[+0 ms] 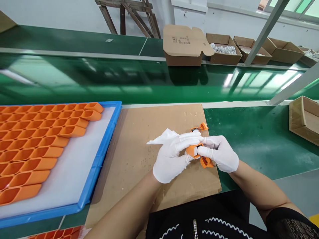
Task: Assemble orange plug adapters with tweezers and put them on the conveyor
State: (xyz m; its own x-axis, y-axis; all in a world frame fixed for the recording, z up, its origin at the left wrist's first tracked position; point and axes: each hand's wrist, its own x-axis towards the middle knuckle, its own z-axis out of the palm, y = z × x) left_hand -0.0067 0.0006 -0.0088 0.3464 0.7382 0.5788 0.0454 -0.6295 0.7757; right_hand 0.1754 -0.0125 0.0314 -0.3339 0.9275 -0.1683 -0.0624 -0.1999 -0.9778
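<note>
Both my hands wear white gloves and meet over the cardboard sheet (139,149). My left hand (171,157) is closed round an orange plastic part (191,151) with a dark piece at its top; a white cloth (161,136) sticks out from under its fingers. From the other side my right hand (220,153) pinches the same part with thumb and fingers. Just beyond the hands lies a small orange piece with dark and metal bits (203,126). Another such orange piece (206,162) shows just below the fingers. The gloves hide much of the held part.
On the left, a blue tray (99,156) holds rows of hollow orange parts (50,142). Behind is a shiny green conveyor belt (139,89). On the shelf stand a cardboard box (183,59) and open boxes of white pieces (224,59). An open carton (296,116) is far right.
</note>
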